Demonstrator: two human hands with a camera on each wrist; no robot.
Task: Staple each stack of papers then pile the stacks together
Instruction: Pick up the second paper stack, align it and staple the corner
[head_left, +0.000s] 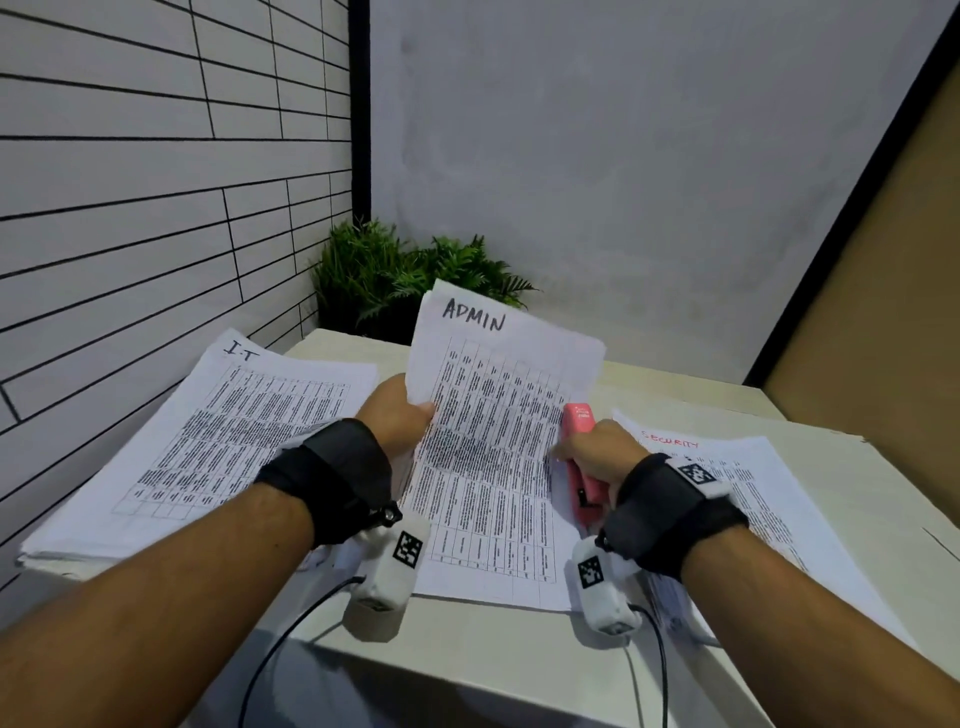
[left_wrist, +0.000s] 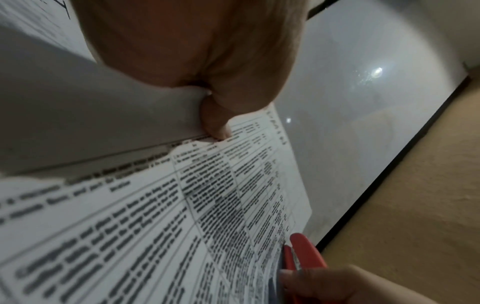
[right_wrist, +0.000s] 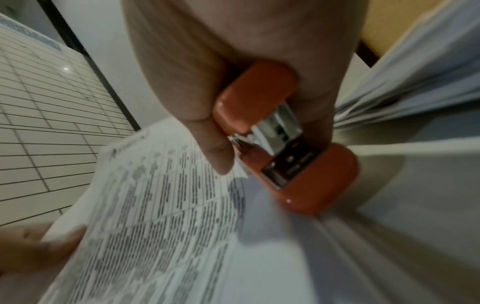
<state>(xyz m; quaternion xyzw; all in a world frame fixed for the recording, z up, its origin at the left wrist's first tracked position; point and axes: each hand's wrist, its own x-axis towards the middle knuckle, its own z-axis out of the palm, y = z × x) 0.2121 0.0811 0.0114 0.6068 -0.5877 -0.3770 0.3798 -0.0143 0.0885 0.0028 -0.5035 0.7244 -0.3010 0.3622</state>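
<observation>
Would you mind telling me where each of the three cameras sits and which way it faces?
Head: worn on the head, looking down at the table, three paper stacks, both forearms.
Left wrist: under the left hand, looking along its thumb pinching the ADMIN stack.
Right wrist: under the right hand, looking at the red stapler it grips.
All three share the ADMIN stack and the stapler.

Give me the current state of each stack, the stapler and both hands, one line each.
ADMIN stack: far end lifted, near end on the table.
IT stack: flat on the table, untouched.
SECURITY stack: flat on the table, untouched.
Stapler: gripped, mouth open, not yet on paper.
Left hand: pinches the ADMIN stack's left edge.
Right hand: grips the stapler.
</observation>
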